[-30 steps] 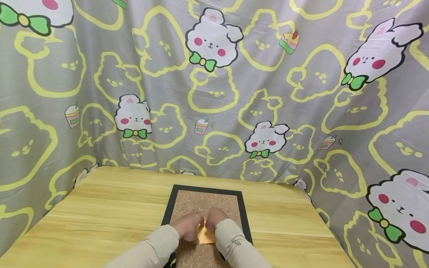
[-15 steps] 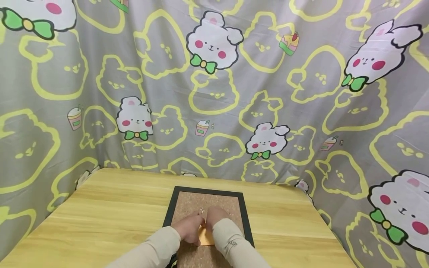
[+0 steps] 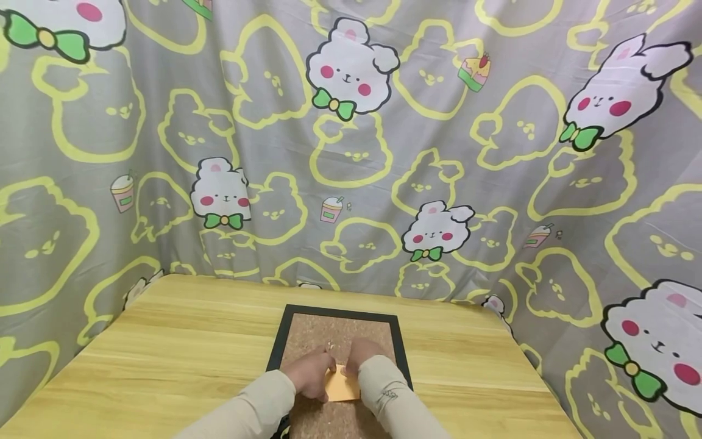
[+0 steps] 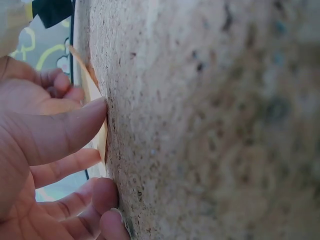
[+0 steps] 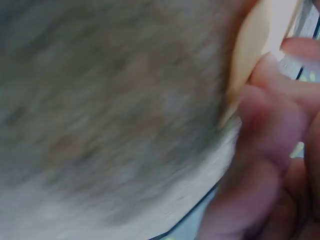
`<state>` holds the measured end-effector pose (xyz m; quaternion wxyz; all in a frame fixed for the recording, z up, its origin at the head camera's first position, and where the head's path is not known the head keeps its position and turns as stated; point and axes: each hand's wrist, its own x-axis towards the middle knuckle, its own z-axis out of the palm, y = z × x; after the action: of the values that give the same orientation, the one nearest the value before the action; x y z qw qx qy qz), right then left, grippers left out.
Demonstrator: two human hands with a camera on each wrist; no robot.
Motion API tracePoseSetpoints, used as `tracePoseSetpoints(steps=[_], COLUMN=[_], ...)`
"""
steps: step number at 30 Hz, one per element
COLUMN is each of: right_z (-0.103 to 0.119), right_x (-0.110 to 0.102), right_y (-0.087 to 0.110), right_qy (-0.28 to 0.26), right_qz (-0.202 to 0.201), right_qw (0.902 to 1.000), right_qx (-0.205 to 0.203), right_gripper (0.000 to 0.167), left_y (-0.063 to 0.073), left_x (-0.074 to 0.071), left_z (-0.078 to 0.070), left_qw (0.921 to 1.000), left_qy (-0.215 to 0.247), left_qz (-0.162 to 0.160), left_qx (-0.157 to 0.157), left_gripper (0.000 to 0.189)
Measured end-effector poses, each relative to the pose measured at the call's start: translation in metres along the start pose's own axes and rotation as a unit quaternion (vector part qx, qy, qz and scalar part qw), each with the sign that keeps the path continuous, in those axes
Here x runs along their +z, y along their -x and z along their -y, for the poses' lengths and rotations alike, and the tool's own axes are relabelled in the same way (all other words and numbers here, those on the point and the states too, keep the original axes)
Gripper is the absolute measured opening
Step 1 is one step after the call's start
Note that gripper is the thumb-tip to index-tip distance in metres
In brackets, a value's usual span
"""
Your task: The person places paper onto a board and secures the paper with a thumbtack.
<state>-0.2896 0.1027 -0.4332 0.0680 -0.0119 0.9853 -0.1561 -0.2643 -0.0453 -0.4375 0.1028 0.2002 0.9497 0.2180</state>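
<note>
A square orange paper note [image 3: 343, 388] lies on the cork board [image 3: 334, 330]. My left hand [image 3: 310, 372] is at the note's left side; in the left wrist view its thumb [image 4: 75, 127] presses at the note's edge, with other fingertips against the cork. My right hand [image 3: 362, 356] is at the note's upper right, a fingertip on its top edge. Close up in the right wrist view, bent, blurred fingers [image 5: 272, 117] touch the note [image 5: 252, 42], whose near edge lifts a little from the board.
A black frame [image 3: 403, 353] edges the cork board, which lies on a light wooden table [image 3: 192, 347]. Dark items, partly hidden, show beside my left sleeve [image 3: 283, 427]. A patterned curtain [image 3: 351, 152] surrounds the table at the back and sides.
My right hand has shifted right along the note's top edge, away from my left hand, uncovering more of the orange paper. My left hand stays nearly in place.
</note>
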Motion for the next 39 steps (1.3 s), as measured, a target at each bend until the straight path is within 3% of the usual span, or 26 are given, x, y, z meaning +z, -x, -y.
tracePoseSetpoints(steps=[8,20,26,33,39], right_z=[-0.024,-0.021,-0.023,-0.028,-0.037], right_x=[0.015,0.015,0.01,0.0,-0.006], right_y=[-0.006,0.001,0.007,0.015,0.02], right_qy=[-0.05,-0.016,-0.013,-0.014,-0.021], right_qz=[0.013,0.0,-0.021,-0.029,-0.048], right_qw=[0.9984,0.9986,0.9956,0.9944,0.992], right_qx=[-0.021,-0.051,-0.091,-0.1,-0.115], right_gripper=[0.041,0.041,0.038,0.038,0.035], left_y=[0.003,0.01,0.011,0.015,0.022], left_x=[0.001,-0.001,-0.002,-0.007,-0.011], left_z=[0.002,-0.001,0.0,0.002,0.007], left_qw=[1.0,0.9998,0.9998,0.9997,0.9988], left_qy=[0.0,-0.011,-0.005,0.012,0.025], left_qz=[-0.005,0.007,0.016,0.016,-0.012], left_qx=[0.003,0.017,0.011,0.016,0.042], left_gripper=[0.043,0.034,0.026,0.024,0.025])
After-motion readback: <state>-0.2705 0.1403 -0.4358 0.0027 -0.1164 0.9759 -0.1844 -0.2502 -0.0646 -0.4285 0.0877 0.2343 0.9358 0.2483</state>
